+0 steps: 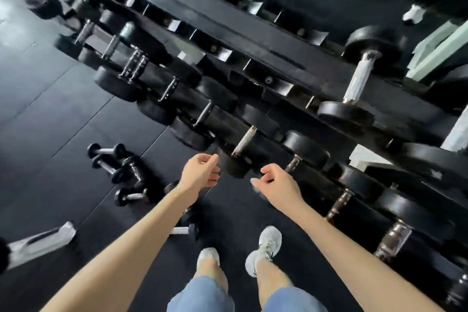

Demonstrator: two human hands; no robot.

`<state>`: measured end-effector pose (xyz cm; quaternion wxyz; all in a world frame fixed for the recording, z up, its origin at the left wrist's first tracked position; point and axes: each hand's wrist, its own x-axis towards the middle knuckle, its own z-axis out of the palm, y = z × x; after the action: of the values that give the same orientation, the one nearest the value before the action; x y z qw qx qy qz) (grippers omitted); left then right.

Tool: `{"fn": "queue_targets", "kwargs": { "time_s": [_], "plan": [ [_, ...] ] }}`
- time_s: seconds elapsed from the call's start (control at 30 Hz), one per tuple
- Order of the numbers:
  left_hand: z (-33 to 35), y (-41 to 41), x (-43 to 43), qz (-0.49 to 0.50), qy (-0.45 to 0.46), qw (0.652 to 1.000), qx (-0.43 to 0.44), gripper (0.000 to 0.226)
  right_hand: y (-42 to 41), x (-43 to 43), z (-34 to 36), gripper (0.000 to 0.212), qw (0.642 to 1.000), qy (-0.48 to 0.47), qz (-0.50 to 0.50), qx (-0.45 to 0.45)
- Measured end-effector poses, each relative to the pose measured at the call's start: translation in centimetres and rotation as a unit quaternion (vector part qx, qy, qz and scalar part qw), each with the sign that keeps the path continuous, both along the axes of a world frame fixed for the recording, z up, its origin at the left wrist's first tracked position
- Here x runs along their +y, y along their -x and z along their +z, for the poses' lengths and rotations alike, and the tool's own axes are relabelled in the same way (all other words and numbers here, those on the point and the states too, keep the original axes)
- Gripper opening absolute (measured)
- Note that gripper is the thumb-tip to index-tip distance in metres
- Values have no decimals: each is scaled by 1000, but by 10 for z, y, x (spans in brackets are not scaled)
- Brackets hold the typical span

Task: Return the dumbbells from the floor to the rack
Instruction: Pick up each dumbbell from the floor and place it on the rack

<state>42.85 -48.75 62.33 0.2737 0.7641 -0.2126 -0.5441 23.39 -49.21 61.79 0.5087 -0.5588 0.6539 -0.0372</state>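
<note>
Several small black dumbbells with chrome handles lie in a loose cluster on the dark floor at the left, and one more dumbbell lies partly hidden under my left forearm. The black two-tier rack runs diagonally across the view, its lower tier full of dumbbells. My left hand and my right hand hang in front of the lower tier, both with loosely curled fingers and nothing in them. A dumbbell on the lower tier sits just beyond the hands.
One large dumbbell rests on the upper tier at the right, the other cradles there bare. A grey bench foot juts in at the lower left. My two feet in pale shoes stand on the black rubber floor.
</note>
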Motion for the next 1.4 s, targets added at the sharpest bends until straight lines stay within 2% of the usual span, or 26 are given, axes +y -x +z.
{"fn": "queue_targets", "kwargs": {
  "time_s": [0.17,0.27,0.57,0.7,0.93,1.07,1.23,1.33,1.4],
  "plan": [
    [-39,-78,83,72,-53,996,8,17,-86,63,-49,40,988,-64,135,22],
    [-67,-124,131,124,-83,989,24,16,-138,98,-81,39,978,-100,175,45],
    [-186,-256,219,180,-132,969,103,18,-270,161,-203,39,973,-159,124,116],
    [-259,-294,220,171,-136,970,110,14,-310,166,-272,44,972,-161,98,140],
    [-415,-317,193,175,-153,969,88,11,-360,139,-415,41,971,-153,111,148],
    [-512,-311,165,176,-154,970,68,18,-379,115,-512,39,964,-151,149,159],
    [-621,-303,133,166,-141,975,32,34,-393,85,-615,53,946,-134,216,203],
    [-668,-300,120,173,-142,973,55,42,-398,78,-658,63,933,-167,247,205],
    [-688,-299,112,219,-141,960,101,41,-402,77,-679,66,926,-209,247,194]
  ]
}}
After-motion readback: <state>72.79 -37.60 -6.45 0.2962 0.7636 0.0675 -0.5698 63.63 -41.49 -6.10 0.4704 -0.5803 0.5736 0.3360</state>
